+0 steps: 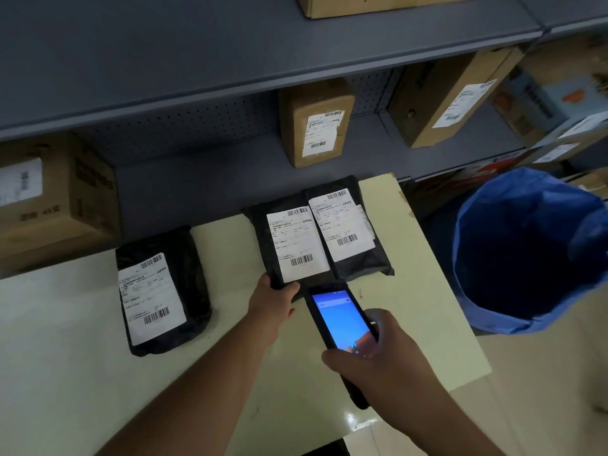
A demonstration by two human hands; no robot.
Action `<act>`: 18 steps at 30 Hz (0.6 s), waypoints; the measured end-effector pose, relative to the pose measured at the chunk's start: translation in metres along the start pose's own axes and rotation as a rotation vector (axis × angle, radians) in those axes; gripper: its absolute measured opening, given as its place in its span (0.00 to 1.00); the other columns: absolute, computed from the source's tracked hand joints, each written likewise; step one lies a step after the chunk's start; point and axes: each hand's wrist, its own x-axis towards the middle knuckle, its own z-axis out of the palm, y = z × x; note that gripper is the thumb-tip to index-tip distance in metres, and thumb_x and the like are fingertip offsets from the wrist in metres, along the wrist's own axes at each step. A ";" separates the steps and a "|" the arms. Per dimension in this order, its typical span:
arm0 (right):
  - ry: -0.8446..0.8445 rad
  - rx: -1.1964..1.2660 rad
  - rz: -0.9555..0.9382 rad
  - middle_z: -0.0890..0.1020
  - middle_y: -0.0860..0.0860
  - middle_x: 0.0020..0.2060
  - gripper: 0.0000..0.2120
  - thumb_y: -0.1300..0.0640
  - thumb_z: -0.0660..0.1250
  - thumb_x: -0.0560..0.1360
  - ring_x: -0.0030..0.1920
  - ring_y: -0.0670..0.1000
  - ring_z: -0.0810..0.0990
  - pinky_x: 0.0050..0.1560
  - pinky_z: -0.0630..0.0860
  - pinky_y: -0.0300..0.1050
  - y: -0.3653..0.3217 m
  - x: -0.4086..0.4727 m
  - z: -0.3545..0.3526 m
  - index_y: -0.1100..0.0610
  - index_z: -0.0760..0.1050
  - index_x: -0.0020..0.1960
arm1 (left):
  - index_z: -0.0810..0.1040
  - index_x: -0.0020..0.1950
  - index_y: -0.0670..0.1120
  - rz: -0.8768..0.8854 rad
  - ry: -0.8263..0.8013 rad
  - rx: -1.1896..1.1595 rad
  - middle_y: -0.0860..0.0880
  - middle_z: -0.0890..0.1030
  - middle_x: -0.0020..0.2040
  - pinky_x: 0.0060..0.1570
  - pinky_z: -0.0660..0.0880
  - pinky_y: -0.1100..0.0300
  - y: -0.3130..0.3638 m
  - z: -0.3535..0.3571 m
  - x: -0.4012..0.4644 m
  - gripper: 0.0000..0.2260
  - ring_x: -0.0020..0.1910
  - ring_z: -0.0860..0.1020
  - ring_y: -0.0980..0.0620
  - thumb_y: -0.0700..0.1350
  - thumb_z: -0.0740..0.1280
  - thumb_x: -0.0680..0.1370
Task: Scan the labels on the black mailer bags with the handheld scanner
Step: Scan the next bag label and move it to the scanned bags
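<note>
Three black mailer bags lie on the pale table point(82, 340): left bag point(184, 258), middle bag point(263, 232), right bag point(358, 261). The left hand point(273, 302) pinches the middle bag's near edge. The right hand point(378, 360) clasps one handheld scanner point(339, 319), just beside that edge.

We can't read any text here. Left mailer bag point(163, 289) has a white label point(150, 299): barcodes top and bottom, print lines too small to make out. Same for the middle mailer bag point(289, 243) label point(297, 245) and the right mailer bag point(348, 225) label point(342, 227). Scanner point(342, 320) screen is lit blue, with a pale bar near its top, no legible characters. On the shelf point(230, 179), the small carton point(316, 121) and the tilted carton point(450, 97) carry barcode labels, unreadable. The left carton point(56, 205) has blurred dark print on its side, which we can't decipher.
</note>
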 end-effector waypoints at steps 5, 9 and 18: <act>-0.022 -0.008 -0.009 0.84 0.47 0.44 0.34 0.46 0.79 0.67 0.37 0.45 0.82 0.40 0.75 0.41 -0.002 -0.002 0.006 0.50 0.71 0.69 | 0.75 0.69 0.57 0.004 0.011 0.065 0.51 0.83 0.61 0.50 0.85 0.51 0.002 -0.008 -0.005 0.23 0.55 0.83 0.51 0.53 0.73 0.75; -0.048 -0.012 -0.016 0.85 0.48 0.42 0.34 0.45 0.78 0.65 0.32 0.44 0.81 0.38 0.76 0.42 -0.007 -0.004 0.016 0.49 0.72 0.67 | 0.78 0.64 0.55 0.089 0.013 0.197 0.50 0.87 0.52 0.55 0.84 0.46 -0.002 -0.018 -0.008 0.33 0.49 0.85 0.49 0.66 0.66 0.61; -0.096 -0.096 -0.055 0.87 0.50 0.40 0.31 0.46 0.77 0.66 0.27 0.43 0.79 0.36 0.74 0.41 -0.026 -0.019 0.055 0.49 0.71 0.65 | 0.71 0.74 0.50 0.170 0.059 0.240 0.46 0.80 0.66 0.64 0.77 0.51 0.002 -0.074 -0.030 0.21 0.61 0.80 0.46 0.43 0.66 0.81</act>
